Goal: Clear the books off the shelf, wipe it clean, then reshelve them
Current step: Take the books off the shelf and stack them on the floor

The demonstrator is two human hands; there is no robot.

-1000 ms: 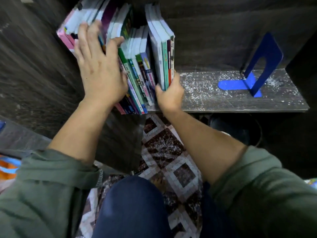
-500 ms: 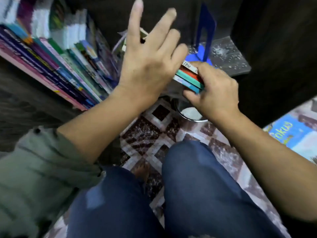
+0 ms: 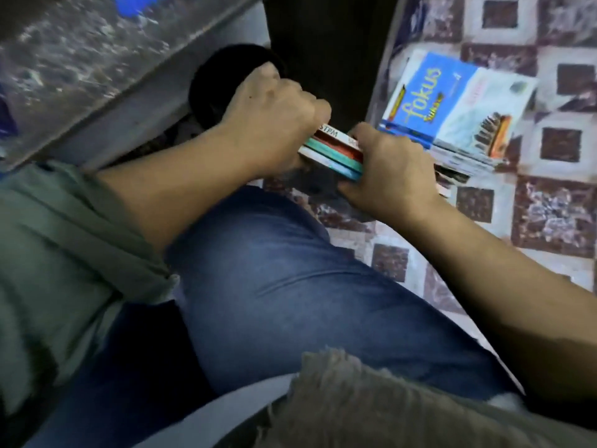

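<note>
Both hands hold a small stack of thin books (image 3: 336, 151) with red, teal and blue spines, low over the floor just beyond my knee. My left hand (image 3: 274, 114) grips its left end with curled fingers. My right hand (image 3: 384, 166) grips its right end. A pile of books (image 3: 452, 111) topped by a blue "fokus" cover lies on the floor mat to the right. The dusty shelf board (image 3: 80, 66) runs across the upper left, speckled with white debris. The books left on the shelf are out of view.
A dark upright panel of the shelf unit (image 3: 326, 53) stands just behind the hands. A dark round container (image 3: 210, 88) sits under the shelf board. A checked maroon and white mat (image 3: 549, 202) covers the floor. My jeans-clad knee (image 3: 290, 286) fills the centre.
The view has swung right and down. My left hand, open above the books before, now grips the small stack, and both hands have carried it down toward the floor pile.
</note>
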